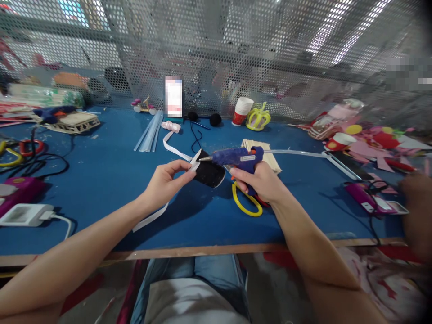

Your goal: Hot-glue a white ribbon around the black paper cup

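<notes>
My left hand [172, 180] pinches a white ribbon [175, 150] against the rim of a black cup-shaped piece [209, 172], which lies tilted on its side in the air. One end of the ribbon hangs down past my wrist; the other runs back to a pale pink bundle [171, 127]. In my right hand [261, 180] is a blue glue gun [236, 156], its metal nozzle at the ribbon by the cup's edge; whether it touches I cannot tell. A long clear glue stick [293, 153] sticks out of its back. Yellow-handled scissors [248, 209] lie beneath my right hand.
Behind are glue sticks [148, 135], a lit phone [173, 96], paper cups [242, 111], a yellow-green basket-like craft [258, 118] and wooden sticks [273, 162]. Purple power strips [369, 198] with cords lie both sides. Another person's arm [418, 211] is at the right.
</notes>
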### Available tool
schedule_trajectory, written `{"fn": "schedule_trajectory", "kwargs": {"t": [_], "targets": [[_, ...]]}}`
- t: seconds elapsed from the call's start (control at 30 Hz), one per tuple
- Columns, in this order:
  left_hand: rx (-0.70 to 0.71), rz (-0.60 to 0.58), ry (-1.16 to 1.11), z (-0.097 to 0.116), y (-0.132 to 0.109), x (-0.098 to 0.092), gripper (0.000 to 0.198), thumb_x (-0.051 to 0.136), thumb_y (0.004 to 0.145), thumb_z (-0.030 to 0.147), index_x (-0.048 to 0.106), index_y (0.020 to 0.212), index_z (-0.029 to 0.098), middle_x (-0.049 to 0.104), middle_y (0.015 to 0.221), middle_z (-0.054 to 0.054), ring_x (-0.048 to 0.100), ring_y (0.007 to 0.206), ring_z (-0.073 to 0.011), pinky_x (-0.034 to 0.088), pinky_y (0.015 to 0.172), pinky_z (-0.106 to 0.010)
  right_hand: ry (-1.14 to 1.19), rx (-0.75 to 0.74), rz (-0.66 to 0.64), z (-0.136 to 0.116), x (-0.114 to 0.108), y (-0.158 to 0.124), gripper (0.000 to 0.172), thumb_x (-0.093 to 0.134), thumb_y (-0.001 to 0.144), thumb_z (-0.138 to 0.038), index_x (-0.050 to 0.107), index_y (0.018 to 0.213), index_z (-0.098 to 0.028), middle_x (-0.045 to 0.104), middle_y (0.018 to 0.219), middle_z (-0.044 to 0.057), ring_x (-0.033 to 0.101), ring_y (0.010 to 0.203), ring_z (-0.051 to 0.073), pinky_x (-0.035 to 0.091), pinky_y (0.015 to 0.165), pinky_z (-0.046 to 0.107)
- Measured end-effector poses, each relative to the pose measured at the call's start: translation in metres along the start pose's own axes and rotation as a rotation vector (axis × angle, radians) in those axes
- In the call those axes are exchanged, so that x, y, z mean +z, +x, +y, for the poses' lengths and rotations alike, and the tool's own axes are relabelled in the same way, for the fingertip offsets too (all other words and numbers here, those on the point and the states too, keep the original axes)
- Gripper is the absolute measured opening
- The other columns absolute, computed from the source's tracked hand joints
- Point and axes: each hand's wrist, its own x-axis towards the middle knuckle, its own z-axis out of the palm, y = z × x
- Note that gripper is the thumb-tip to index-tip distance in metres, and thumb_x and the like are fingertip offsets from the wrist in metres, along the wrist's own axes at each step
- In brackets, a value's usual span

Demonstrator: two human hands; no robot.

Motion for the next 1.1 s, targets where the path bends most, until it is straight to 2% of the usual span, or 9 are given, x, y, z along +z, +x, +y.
{"fn": "schedule_trajectory", "kwargs": {"t": [0.13,0.3,0.4,0.5,0.67,0.83,0.93,1.0,1.1], "targets": [[0.023,-0.018,0.046,-0.003,0.000,-0.001,0.017,0.062,0.074,0.031,0.062,0.080,0.016,0.064,0.077,-0.002,0.057,0.071,-0.0122,0.045,0.066,-0.024,-0.001,0.001,-0.013,0.001,0.001,0.001,0.027,0.059,0.078,-0.039,0.054,0.068,-0.014,0.046,0.044,-0.005,0.043,0.040,0.006,0.035,0.043,0.021],[0.099,-0.100,0.165,-0.002,0.003,-0.007,0.019,0.056,0.080,0.032,0.061,0.085,0.015,0.064,0.083,-0.004,0.058,0.078,-0.0147,0.045,0.075,-0.029,0.168,0.008,0.078,0.004,0.000,0.005,0.026,0.060,0.077,-0.038,0.054,0.067,-0.015,0.046,0.044,-0.005,0.041,0.039,0.005,0.033,0.039,0.020],[0.297,-0.190,0.383,0.003,0.005,-0.016,0.016,0.050,0.083,0.027,0.060,0.090,0.015,0.064,0.091,-0.007,0.057,0.088,-0.0174,0.044,0.081,-0.032,0.337,0.032,0.138,0.004,0.001,0.008,0.023,0.064,0.073,-0.037,0.056,0.072,-0.016,0.051,0.049,-0.003,0.046,0.043,0.006,0.034,0.038,0.019],[0.540,-0.274,0.656,0.008,0.007,-0.021,0.015,0.048,0.085,0.020,0.061,0.090,0.017,0.062,0.092,-0.007,0.052,0.102,-0.0209,0.039,0.089,-0.039,0.423,0.094,0.180,0.005,0.006,0.012,0.025,0.068,0.068,-0.037,0.060,0.073,-0.014,0.058,0.060,0.001,0.053,0.051,0.009,0.042,0.043,0.019],[0.693,-0.328,0.856,0.004,0.005,-0.014,0.020,0.044,0.085,0.016,0.064,0.090,0.019,0.057,0.091,-0.008,0.048,0.106,-0.0226,0.037,0.090,-0.042,0.386,0.137,0.186,0.016,0.021,0.020,0.026,0.073,0.061,-0.034,0.060,0.072,-0.014,0.057,0.058,0.000,0.052,0.046,0.008,0.042,0.043,0.021],[0.726,-0.339,0.848,0.000,0.000,0.000,0.020,0.043,0.086,0.015,0.063,0.089,0.019,0.053,0.098,-0.009,0.047,0.106,-0.0225,0.040,0.087,-0.042,0.310,0.162,0.159,0.023,0.030,0.024,0.026,0.073,0.058,-0.031,0.060,0.070,-0.012,0.053,0.053,-0.003,0.046,0.041,0.006,0.035,0.039,0.020],[0.693,-0.286,0.783,-0.001,-0.002,0.002,0.018,0.046,0.085,0.016,0.057,0.099,0.018,0.051,0.104,-0.011,0.048,0.104,-0.0210,0.042,0.087,-0.039,0.299,0.171,0.197,0.024,0.030,0.025,0.024,0.073,0.058,-0.030,0.059,0.066,-0.012,0.052,0.050,-0.003,0.046,0.041,0.007,0.035,0.040,0.020],[0.639,-0.208,0.722,-0.001,-0.003,0.001,0.023,0.053,0.082,0.022,0.053,0.104,0.016,0.051,0.105,-0.012,0.049,0.102,-0.0208,0.044,0.087,-0.038,0.296,0.168,0.219,0.026,0.030,0.025,0.023,0.072,0.058,-0.029,0.057,0.063,-0.013,0.052,0.048,-0.003,0.046,0.040,0.007,0.036,0.040,0.021],[0.476,-0.125,0.556,0.000,-0.003,-0.002,0.028,0.060,0.077,0.032,0.051,0.097,0.016,0.055,0.096,-0.009,0.053,0.092,-0.0191,0.046,0.081,-0.034,0.310,0.151,0.246,0.030,0.029,0.026,0.022,0.072,0.058,-0.028,0.055,0.059,-0.014,0.052,0.047,-0.002,0.047,0.041,0.008,0.037,0.041,0.021]]}}
